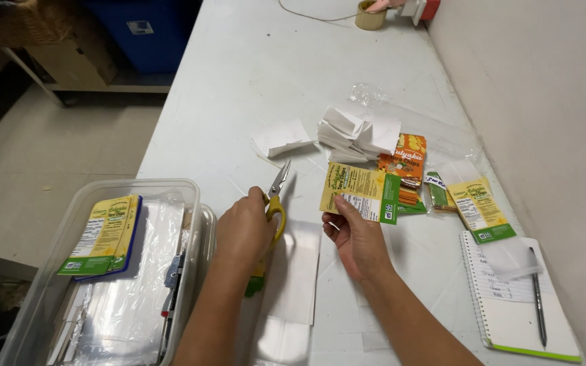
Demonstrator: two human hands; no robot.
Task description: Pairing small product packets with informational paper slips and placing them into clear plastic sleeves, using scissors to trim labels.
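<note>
So the yellow-and-green printed label sits near the middle of the desk, pinched at its lower edge by the right hand. Thumb on top, fingers curled under, so that hand is closed on the label and holding it flat, just off or barely on the desk surface, can't quite tell which. The label's long axis runs roughly left to right, tilted slightly down toward the wall-side edge.

The scissors are just to the left of it, in the left hand, which is wrapped tight around the yellow handles. The blades look slightly parted and point away from the person toward the far end of the desk, tips near the label's left edge but not touching it. So the label lies to the right of the blades, with a small gap between.

Further out: a heap of folded white paper pieces beyond the label, an orange packet touching its far right corner, another yellow-green label closer to the wall-side edge, and a spiral notebook with a pen lying on it at the near right corner. Over on the left edge there's a clear plastic bin with a stack of similar labels in it.
</note>
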